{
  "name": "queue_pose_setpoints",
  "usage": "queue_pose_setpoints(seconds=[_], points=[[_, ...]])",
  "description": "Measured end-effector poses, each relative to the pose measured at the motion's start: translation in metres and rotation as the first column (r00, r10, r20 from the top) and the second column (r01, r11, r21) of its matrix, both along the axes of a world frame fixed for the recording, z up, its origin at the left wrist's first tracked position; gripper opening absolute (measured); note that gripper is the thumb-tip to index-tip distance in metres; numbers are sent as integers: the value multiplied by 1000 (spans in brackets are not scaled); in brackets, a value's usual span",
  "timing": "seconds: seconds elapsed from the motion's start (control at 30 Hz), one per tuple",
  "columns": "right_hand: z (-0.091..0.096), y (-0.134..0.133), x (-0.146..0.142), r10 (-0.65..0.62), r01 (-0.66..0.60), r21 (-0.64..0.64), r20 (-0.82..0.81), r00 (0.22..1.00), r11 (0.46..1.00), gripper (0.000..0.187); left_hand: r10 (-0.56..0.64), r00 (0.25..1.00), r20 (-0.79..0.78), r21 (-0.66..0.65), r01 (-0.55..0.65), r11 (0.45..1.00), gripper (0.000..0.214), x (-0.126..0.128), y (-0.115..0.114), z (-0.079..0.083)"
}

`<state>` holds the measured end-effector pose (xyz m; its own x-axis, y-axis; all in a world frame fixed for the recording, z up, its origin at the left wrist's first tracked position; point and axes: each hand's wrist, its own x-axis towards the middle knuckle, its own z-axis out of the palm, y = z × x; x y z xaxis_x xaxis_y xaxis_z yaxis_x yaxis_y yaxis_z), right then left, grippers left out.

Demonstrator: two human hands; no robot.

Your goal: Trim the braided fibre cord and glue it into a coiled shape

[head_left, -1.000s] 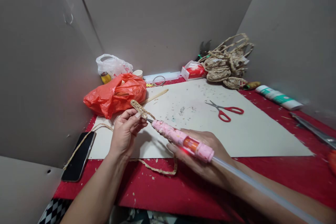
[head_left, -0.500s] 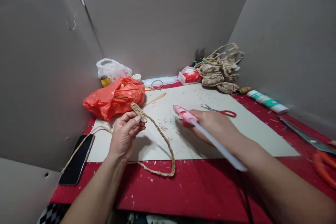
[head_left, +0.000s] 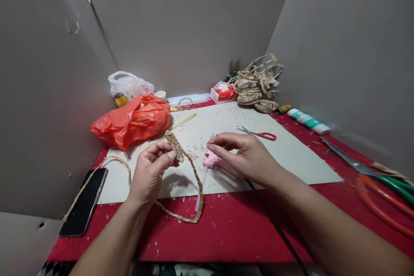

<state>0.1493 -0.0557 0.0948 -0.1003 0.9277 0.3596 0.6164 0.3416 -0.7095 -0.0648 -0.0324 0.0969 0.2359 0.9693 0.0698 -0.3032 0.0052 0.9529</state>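
Note:
Between the thumb and fingers of my left hand (head_left: 150, 168), I pinch a small flat oval of folded braided straw rope (head_left: 175, 144). Its long tail loops down over the front of the white board and back behind my left wrist. A pink hot glue gun (head_left: 211, 160) rests on the board, its clear glue stick angled towards the front edge. Over the glue gun is my right hand (head_left: 241, 153), fingers stretched and apart, not wrapped around the handle. The hand hides part of the gun.
Small red-handled scissors (head_left: 265, 136) lie on the white board (head_left: 300, 161). Large orange-handled shears (head_left: 362, 168) lie at the right. Straw rope bundles (head_left: 255, 86) stand at the back, an orange plastic bag (head_left: 132, 123) at the left, a phone (head_left: 82, 205) front left.
My right hand has set the glue gun down on the board and loosened its grip; the glue stick has swung to point front-left. My left hand keeps hold of the rope oval. The view shifted slightly.

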Motion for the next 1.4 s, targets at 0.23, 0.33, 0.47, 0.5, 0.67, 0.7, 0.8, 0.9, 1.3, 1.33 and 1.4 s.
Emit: queue_pose_setpoints(seconds=[0.23, 0.33, 0.47, 0.5, 0.67, 0.7, 0.8, 0.9, 1.3, 1.33, 1.4], points=[[-8, -21, -30, 142, -90, 148, -395, 908, 985, 7, -154, 979, -137, -7, 154, 988, 10, 7, -10, -2], [-6, -21, -28, 162, -128, 108, -413, 896, 986, 9, -174, 973, -152, -6, 175, 984, 11, 8, -12, -2], [-3, -21, -25, 164, -144, 80, -428, 889, 986, 9, -190, 971, -147, -4, 192, 981, 12, 8, -14, -2], [-3, -21, -25, 163, -146, 71, -439, 884, 987, 9, -190, 971, -146, -3, 192, 981, 12, 8, -14, -2], [-6, -21, -28, 150, -178, 1, -548, 823, 984, 8, -192, 972, -138, -24, 191, 981, 12, 8, -13, -4], [-6, -20, -29, 144, -182, -10, -566, 811, 983, 9, -191, 972, -134, -28, 189, 982, 12, 8, -13, -5], [-7, -18, -31, 130, -183, -28, -599, 790, 983, 9, -172, 978, -121, -42, 168, 985, 13, 10, -13, -6], [-8, -17, -33, 129, -185, -29, -614, 779, 982, 10, -163, 981, -108, -46, 159, 986, 14, 10, -13, -8], [-9, -19, -34, 185, -102, 213, -418, 889, 972, 13, -140, 989, -57, -33, 138, 990, 15, 10, -11, -9], [-9, -20, -34, 192, -97, 253, -384, 903, 963, 14, -136, 989, -49, -31, 135, 990, 14, 10, -12, -8], [-9, -21, -34, 207, -100, 321, -321, 924, 942, 16, -134, 991, -31, -29, 133, 991, 12, 11, -12, -7]])
